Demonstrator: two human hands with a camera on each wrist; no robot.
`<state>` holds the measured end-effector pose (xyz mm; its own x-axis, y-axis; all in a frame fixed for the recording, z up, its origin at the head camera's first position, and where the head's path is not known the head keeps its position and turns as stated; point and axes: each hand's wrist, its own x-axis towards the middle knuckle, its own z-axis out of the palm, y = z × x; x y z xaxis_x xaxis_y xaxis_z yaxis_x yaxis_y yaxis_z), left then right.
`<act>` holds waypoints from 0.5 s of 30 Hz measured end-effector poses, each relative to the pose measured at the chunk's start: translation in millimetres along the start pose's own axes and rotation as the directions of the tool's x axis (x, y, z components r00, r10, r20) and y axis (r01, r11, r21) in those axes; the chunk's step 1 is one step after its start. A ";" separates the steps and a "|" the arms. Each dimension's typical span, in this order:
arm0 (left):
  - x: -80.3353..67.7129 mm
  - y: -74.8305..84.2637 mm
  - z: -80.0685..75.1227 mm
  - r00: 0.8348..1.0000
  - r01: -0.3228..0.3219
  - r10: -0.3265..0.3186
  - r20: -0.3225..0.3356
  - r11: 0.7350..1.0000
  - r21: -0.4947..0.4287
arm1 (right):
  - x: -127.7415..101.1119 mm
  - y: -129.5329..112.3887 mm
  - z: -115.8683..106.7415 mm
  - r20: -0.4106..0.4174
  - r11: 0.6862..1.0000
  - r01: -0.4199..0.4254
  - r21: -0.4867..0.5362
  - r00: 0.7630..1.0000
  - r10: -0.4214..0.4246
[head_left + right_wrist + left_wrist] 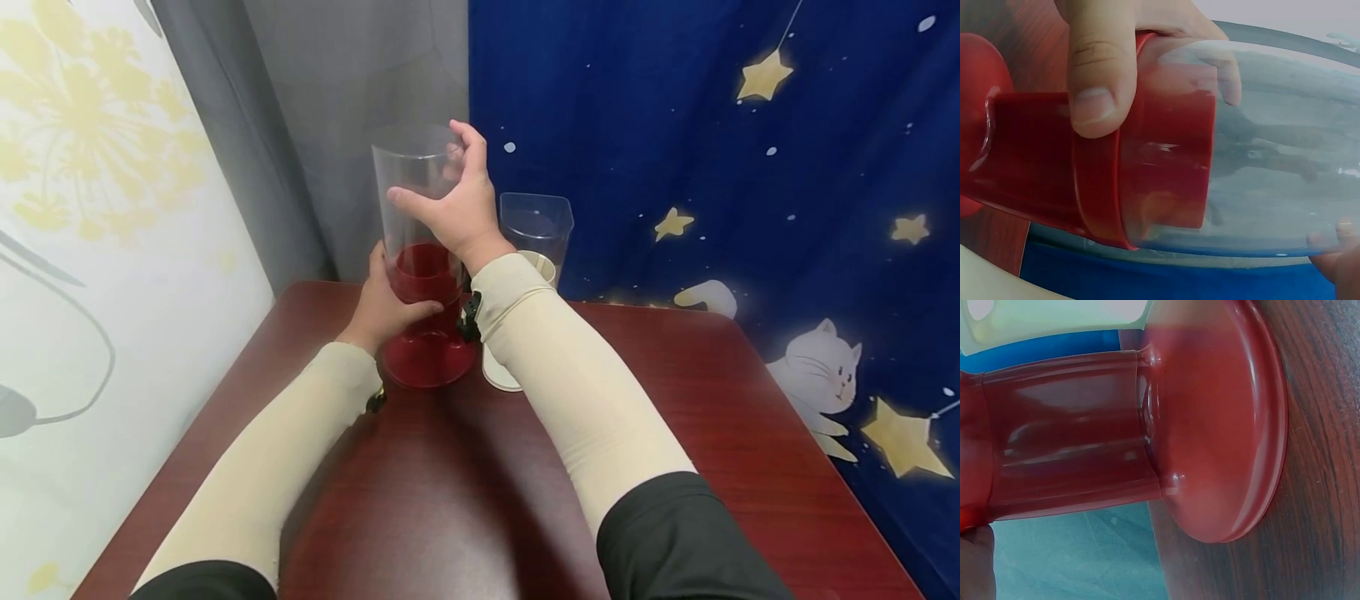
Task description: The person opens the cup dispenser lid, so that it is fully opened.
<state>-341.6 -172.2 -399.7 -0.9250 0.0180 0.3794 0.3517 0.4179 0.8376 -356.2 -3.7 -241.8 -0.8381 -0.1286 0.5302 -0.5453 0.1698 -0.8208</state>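
Note:
A tall clear plastic cylinder [397, 187] stands upright on a red pedestal stand [429, 360]. Its lower end fits around the red inner sleeve [1175, 147] and meets the stand's red collar [1097, 181] in the right wrist view. My left hand [382, 307] grips the stand around that collar, with the thumb across the near side. Near the top, my right hand [467, 210] holds the cylinder's upper right side, thumb in front and fingers round the back. The stand's round foot [1222, 425] rests on the table in the left wrist view.
Just right of the stand, a second clear container [536, 218] on a cream base [501, 375] is partly hidden by my right forearm. The dark red table [390, 492] ends at a grey curtain [360, 75] and a blue star-patterned curtain [622, 125]. A white patterned surface [112, 250] borders the left.

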 end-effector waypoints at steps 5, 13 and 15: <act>0.0 -0.2 0.9 1.000 -0.013 0.013 -0.002 1.000 -0.014 | -0.4 -2.9 -0.8 0.002 1.000 0.015 -0.014 1.000 -0.015; 0.7 -0.7 0.8 0.999 -0.034 0.034 0.012 0.999 -0.042 | 5.5 -23.6 -9.4 -0.042 0.998 0.063 0.024 0.997 -0.062; -0.2 -0.4 0.0 1.000 -0.016 0.016 0.013 0.999 -0.035 | 6.3 -28.2 -11.5 -0.045 0.997 0.071 0.041 0.997 -0.069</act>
<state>-341.6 -172.4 -400.0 -0.9209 0.0368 0.3880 0.3713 0.3855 0.8447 -346.2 1.9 -212.9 -0.7982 -0.0959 0.5947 -0.6024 0.1199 -0.7892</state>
